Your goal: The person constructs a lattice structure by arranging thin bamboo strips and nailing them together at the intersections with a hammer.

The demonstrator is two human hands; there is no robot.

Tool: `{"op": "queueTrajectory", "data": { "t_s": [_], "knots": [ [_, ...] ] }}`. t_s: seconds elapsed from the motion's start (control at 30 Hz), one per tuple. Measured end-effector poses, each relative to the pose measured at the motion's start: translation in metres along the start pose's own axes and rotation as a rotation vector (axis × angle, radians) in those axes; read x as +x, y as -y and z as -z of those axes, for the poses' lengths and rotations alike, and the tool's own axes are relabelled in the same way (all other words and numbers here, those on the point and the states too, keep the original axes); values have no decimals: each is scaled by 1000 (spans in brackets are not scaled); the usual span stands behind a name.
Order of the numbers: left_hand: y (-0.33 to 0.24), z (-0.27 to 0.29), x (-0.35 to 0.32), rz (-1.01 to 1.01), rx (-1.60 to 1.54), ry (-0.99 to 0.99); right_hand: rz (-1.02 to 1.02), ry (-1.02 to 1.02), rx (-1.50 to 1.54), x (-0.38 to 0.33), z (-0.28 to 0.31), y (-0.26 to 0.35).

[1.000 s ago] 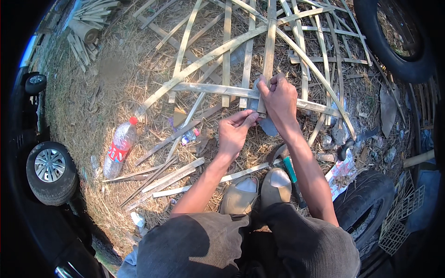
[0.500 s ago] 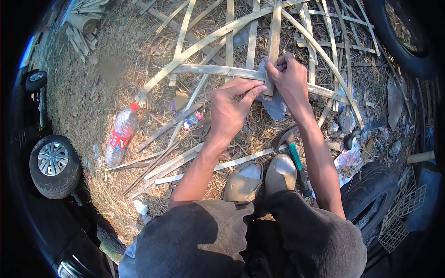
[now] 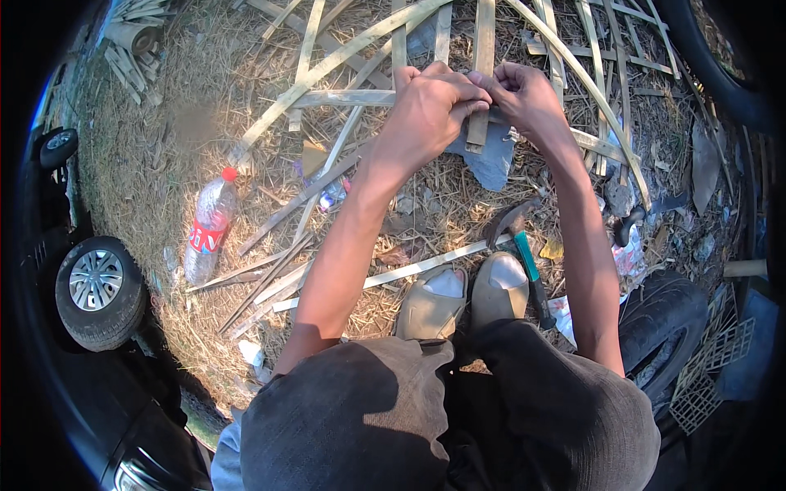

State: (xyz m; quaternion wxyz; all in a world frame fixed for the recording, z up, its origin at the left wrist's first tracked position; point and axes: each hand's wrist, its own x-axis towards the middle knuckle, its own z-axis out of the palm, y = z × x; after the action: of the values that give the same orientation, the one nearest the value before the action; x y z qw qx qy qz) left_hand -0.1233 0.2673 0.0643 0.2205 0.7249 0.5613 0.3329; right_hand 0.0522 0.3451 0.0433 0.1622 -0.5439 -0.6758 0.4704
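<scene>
Flat strips of split wood cross in an open lattice. Both my hands meet over the crossing of a level strip (image 3: 348, 98) and an upright strip (image 3: 484, 41). My left hand (image 3: 434, 110) is closed, thumb and fingers pinched above the crossing and covering part of the level strip. Just right of the upright strip, my right hand (image 3: 526, 100) is closed too, its thumb close to the left fingertips. Whatever lies between the fingertips is hidden. A flat grey stone (image 3: 490, 159) lies under the upright strip's lower end.
A hammer-like tool (image 3: 528, 258) with a green and black handle lies by my sandals (image 3: 434, 307). A plastic bottle (image 3: 211, 221) is at left on dry straw, near loose strips (image 3: 303, 200). A tyre (image 3: 663, 331) and plastic grid (image 3: 712, 372) stand right; a dark vehicle's wheel (image 3: 100, 282), left.
My left hand has moved up and right, from the level strip's lower edge to over the crossing. My right hand has shifted slightly, its thumb now nearer the left fingers. The view has shifted slightly.
</scene>
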Motion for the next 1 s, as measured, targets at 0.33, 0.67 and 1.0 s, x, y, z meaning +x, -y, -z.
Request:
{"op": "queueTrajectory", "data": {
  "t_s": [0.33,0.67,1.0],
  "knots": [
    [2,-1,1,-41,-3,32,-15,-73,45,-3,-6,-2],
    [9,0,5,-111,-14,37,-19,-59,99,-3,-3,-4],
    [12,1,8,-88,-145,59,-41,-49,13,-1,-2,-1]
  ]
}}
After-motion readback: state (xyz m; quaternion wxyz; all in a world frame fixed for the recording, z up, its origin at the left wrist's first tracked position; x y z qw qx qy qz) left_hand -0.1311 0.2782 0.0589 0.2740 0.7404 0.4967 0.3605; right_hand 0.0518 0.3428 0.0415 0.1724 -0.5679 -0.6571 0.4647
